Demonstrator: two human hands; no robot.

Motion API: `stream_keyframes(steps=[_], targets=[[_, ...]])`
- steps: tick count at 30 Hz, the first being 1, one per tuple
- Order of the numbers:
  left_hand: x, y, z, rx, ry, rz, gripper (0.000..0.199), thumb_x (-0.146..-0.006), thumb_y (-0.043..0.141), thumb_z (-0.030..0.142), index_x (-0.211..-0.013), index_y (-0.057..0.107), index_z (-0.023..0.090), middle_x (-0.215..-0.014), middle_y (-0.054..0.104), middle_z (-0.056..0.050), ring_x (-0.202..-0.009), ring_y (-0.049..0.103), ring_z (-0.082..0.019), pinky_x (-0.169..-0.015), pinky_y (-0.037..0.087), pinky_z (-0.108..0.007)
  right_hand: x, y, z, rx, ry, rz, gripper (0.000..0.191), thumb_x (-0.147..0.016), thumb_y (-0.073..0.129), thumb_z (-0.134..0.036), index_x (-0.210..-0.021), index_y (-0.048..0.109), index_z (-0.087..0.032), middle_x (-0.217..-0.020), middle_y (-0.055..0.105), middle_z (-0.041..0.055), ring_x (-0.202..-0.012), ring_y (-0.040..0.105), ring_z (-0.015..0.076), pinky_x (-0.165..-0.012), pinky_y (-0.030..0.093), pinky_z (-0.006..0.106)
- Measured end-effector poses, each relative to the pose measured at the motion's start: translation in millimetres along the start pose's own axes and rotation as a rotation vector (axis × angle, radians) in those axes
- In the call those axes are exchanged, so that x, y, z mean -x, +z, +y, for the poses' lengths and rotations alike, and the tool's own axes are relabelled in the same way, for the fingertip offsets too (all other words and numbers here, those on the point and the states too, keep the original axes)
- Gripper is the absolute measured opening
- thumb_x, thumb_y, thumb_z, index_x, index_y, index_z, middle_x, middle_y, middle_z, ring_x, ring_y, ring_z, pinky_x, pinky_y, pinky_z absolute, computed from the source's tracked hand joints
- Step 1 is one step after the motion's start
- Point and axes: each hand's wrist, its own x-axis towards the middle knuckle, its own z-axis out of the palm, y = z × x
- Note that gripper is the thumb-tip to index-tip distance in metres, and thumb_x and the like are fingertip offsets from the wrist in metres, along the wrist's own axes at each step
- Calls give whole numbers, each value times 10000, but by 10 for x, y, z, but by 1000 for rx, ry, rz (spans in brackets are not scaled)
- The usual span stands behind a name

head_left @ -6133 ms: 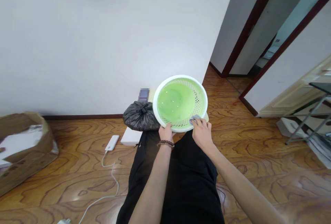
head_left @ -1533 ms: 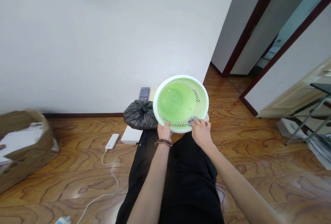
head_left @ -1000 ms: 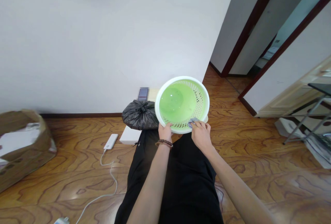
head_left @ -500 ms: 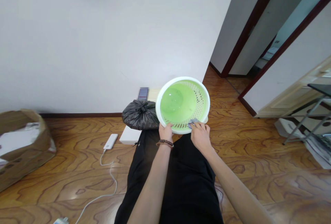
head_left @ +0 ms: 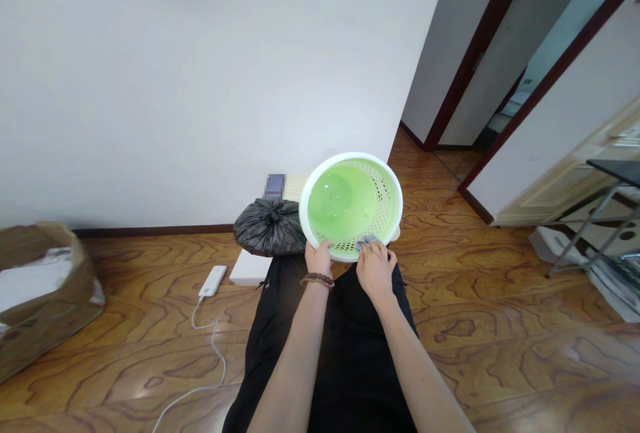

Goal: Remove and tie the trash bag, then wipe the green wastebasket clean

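Cloth part-hidden by right grip

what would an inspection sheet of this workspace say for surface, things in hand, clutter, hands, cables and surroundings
Surface: wood-patterned floor; no spill seen.
Things in hand: green-and-white basket with holes in its side, tilted; crumpled gray cloth.
Clutter: black plastic bag left of the basket; white box; open cardboard box containing papers.
Hands: left hand grips the basket's near rim; right hand holds the cloth at its near inner side.
Cables: white cord loose on the floor, running from a white device.
Surroundings: white wall ahead; dark red door frame and metal-legged stand at right.
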Motion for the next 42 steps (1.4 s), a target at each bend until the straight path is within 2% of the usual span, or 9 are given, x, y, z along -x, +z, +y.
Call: stream_keyframes(steps=[5,11,13,19,26,32,38,42], targets=[[-30,-55,48,-22,-23,43,350,-595,538,66,-929,570,167,-780,628,-33,-636,621,-150,-651,513,-348,91,145,-149,-82,-111,-66,379,-884,342,-222,-1197,551,-265,-1252,529,61,-1174,407,197,-956,203,373],[-60,-56,35,5,-11,25,374,-576,521,35,-920,575,171,-832,643,-46,-703,627,-156,-702,510,-352,83,154,-39,-134,64,50,384,-880,317,-213,-1168,567,-258,-1250,532,68,-1222,370,208,-979,165,429],[-58,-41,30,-11,3,18,362,-570,525,35,-902,581,168,-834,645,-48,-724,626,-156,-722,506,-348,77,165,-34,-126,101,52,389,-876,315,-212,-1172,565,-246,-1266,520,72,-1242,350,212,-974,181,430],[-73,-114,112,3,-44,69,370,-554,514,34,-894,574,166,-779,628,-32,-656,617,-158,-679,511,-364,169,276,-166,-147,-26,-28,384,-877,344,-235,-1208,539,-251,-1302,493,56,-1263,330,187,-955,238,376],[-90,-140,135,-15,-43,61,357,-546,511,40,-874,565,171,-778,622,-22,-613,600,-147,-645,505,-355,145,184,-71,-137,77,24,405,-881,323,-208,-1233,524,-215,-1337,455,76,-1311,256,199,-972,228,390],[-76,-145,138,-5,-46,57,337,-558,529,46,-872,561,163,-741,617,-22,-568,582,-133,-625,502,-343,297,249,-268,-210,-88,-47,415,-892,340,-244,-1285,471,-249,-1362,426,58,-1290,297,177,-938,290,334],[-45,-143,175,35,-83,67,362,-556,556,29,-891,567,166,-821,644,-56,-646,620,-172,-620,510,-353,225,250,-112,-146,53,-5,404,-882,328,-207,-1242,510,-227,-1348,437,66,-1296,288,195,-951,277,377],[-30,-104,145,52,-89,69,354,-563,560,29,-893,565,159,-794,639,-55,-619,613,-163,-615,513,-351,263,290,-167,-178,-41,-4,413,-875,354,-221,-1266,488,-219,-1351,428,72,-1302,271,193,-945,303,338]])
